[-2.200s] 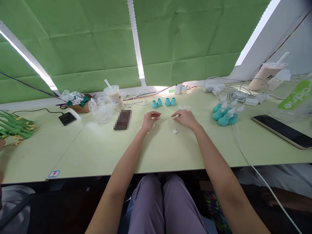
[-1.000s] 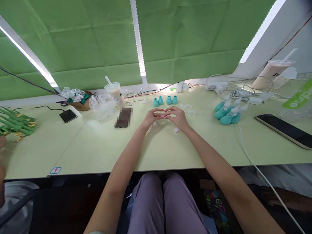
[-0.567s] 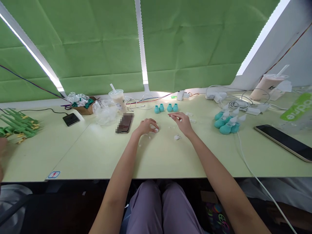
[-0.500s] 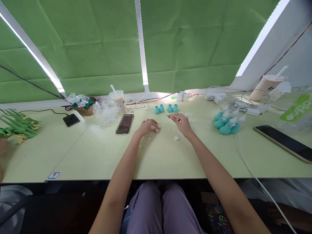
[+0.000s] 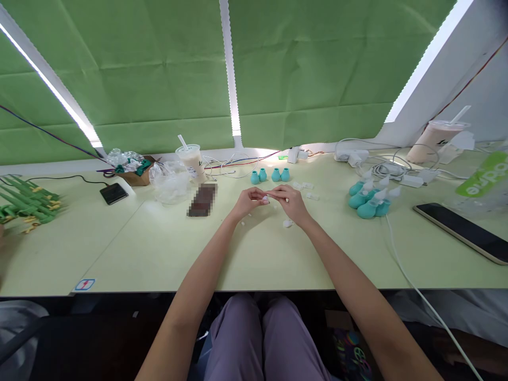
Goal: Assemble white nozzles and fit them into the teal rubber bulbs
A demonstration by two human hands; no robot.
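Note:
My left hand pinches a small white piece between thumb and fingers, above the middle of the table. My right hand meets it from the right, its fingertips pressed together at the white piece; whether they hold something of their own is hidden. Just below my right hand lies a white lump, with tiny white bits scattered about. Behind the hands stand several small turquoise bulb-shaped pieces with open tops. Flat whitish clear pieces lie right of my right hand.
Turquoise bulbs with white nozzles stand to the right, beside a large phone and a white cable. Left are a blurred-out phone, a drink cup, a plastic bag and green strips.
My left hand has risen from the table and moved right with the white piece. My right hand has shifted slightly, and the two hands now meet at the fingertips.

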